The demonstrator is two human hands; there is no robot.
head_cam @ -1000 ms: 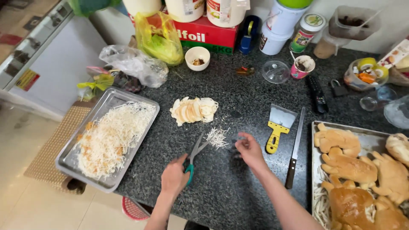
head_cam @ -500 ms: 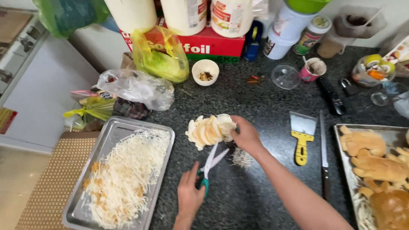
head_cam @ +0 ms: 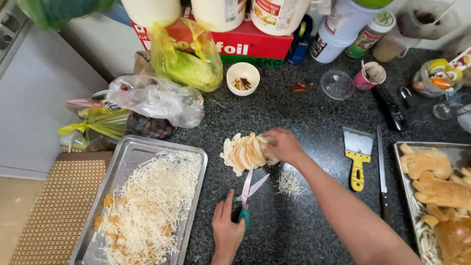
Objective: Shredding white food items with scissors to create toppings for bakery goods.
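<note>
2 bare hands work on the dark speckled counter (head_cam: 314, 127). Left hand (head_cam: 226, 230) is curled around the green handles of a pair of scissors (head_cam: 248, 194), blades parted and pointing at a fanned stack of pale slices (head_cam: 245, 153). Right hand (head_cam: 283, 145) rests with fingers closed on that stack's right edge, just right of the metal tray (head_cam: 122, 162) of shreds.

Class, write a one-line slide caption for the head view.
Left hand holds open scissors; right hand grips stacked pale slices on the dark counter.
</note>
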